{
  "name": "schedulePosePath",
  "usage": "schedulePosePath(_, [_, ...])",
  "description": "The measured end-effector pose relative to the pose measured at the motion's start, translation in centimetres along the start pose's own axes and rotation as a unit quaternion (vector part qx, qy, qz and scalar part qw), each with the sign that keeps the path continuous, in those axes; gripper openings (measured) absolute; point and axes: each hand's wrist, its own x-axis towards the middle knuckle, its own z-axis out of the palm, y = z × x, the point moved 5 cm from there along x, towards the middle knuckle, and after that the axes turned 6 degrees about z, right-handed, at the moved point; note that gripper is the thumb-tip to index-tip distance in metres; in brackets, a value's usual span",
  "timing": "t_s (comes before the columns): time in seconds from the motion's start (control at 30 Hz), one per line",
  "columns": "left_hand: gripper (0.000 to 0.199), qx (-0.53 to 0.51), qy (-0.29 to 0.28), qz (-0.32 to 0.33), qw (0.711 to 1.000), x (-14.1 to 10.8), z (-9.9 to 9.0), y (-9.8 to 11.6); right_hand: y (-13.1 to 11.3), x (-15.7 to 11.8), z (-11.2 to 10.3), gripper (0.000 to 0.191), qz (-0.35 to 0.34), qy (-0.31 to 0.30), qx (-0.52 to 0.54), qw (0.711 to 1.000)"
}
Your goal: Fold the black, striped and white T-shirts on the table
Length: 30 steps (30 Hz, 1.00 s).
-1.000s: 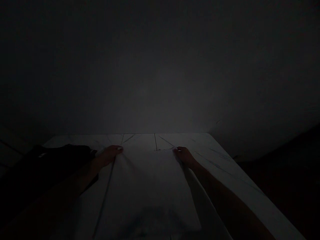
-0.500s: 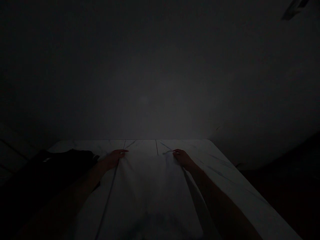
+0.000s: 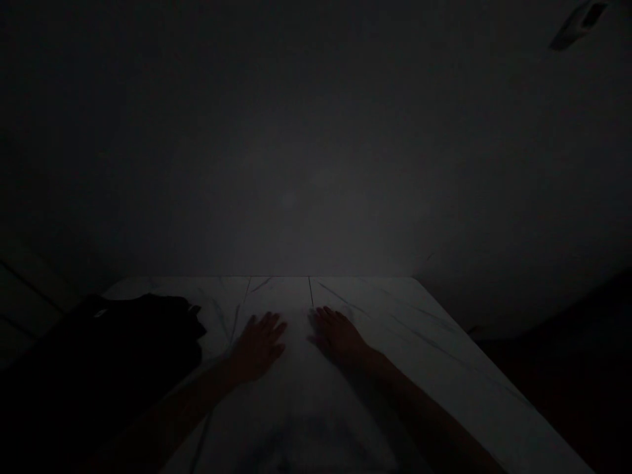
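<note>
The picture is very dark. A white cloth (image 3: pixel 296 401) lies on the white marbled table (image 3: pixel 424 329), with a dark blurry patch near its bottom. My left hand (image 3: pixel 259 345) rests flat on the cloth's left part, fingers spread. On the upper right part of the cloth, my right hand (image 3: pixel 340 334) also lies flat, fingers stretched out. Neither hand grips anything. A black garment (image 3: pixel 123 355) with a small light label at its neck lies on the table to the left of my left arm.
Behind the table's far edge rises a plain grey wall (image 3: pixel 316 164). A small fixture (image 3: pixel 577 26) shows on it at the top right. Dark, unclear shapes lie beyond the table's right edge.
Both hands have let go of the cloth's far corners and moved inward and nearer. They now lie flat on the cloth, which looks smoother.
</note>
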Motion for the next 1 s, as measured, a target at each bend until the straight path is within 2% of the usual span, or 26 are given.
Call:
schedulePosePath(0.1, [0.054, 0.024, -0.030, -0.024, 0.999, -0.7, 0.7, -0.2, -0.4, -0.5, 0.7, 0.064, 0.010, -0.034, -0.016, 0.999])
schedulePosePath(0.23, [0.053, 0.028, -0.041, -0.035, 0.998, -0.4, -0.2, -1.0, 0.1, 0.0, 0.4, 0.066, 0.027, -0.046, -0.020, 0.998])
schedulePosePath(0.37, [0.054, 0.037, -0.045, -0.038, 0.998, -1.8, -1.5, 0.7, -1.5, -0.8, -0.2, 0.064, 0.054, -0.042, -0.038, 0.997])
schedulePosePath(0.5, [0.059, 0.026, -0.056, 0.028, 0.998, -6.5, -1.4, 3.3, -4.7, -5.3, -0.1, 0.072, 0.008, -0.063, -0.032, 0.997])
schedulePosePath(0.53, [0.059, 0.024, -0.061, 0.029, 0.997, -7.8, -1.2, 3.5, -5.2, -6.6, 0.0, 0.072, 0.017, -0.074, -0.027, 0.997])
schedulePosePath(0.67, [0.060, 0.033, -0.051, -0.001, 0.998, -11.2, -0.7, 4.3, -5.5, -10.9, -0.1, 0.071, 0.131, -0.081, -0.018, 0.988])
schedulePosePath(0.73, [0.060, 0.027, -0.056, 0.021, 0.998, -12.3, -0.8, 5.4, -6.2, -12.8, 0.2, 0.072, 0.117, -0.085, -0.006, 0.989])
schedulePosePath(0.8, [0.059, 0.019, -0.071, 0.047, 0.996, -13.7, -1.2, 6.4, -6.6, -14.9, 0.8, 0.074, 0.097, -0.090, -0.003, 0.991])
schedulePosePath(0.9, [0.059, 0.022, -0.081, 0.046, 0.995, -16.0, -2.4, 6.7, -5.8, -18.3, 1.5, 0.076, 0.157, -0.081, -0.019, 0.984])
schedulePosePath(0.97, [0.064, 0.020, -0.082, 0.063, 0.994, -16.8, -3.3, 7.1, -5.9, -19.6, 1.7, 0.078, 0.170, -0.063, -0.031, 0.983])
schedulePosePath(1.0, [0.067, 0.015, -0.086, 0.083, 0.993, -16.8, -3.7, 7.6, -6.4, -19.7, 1.8, 0.081, 0.151, -0.050, -0.035, 0.987])
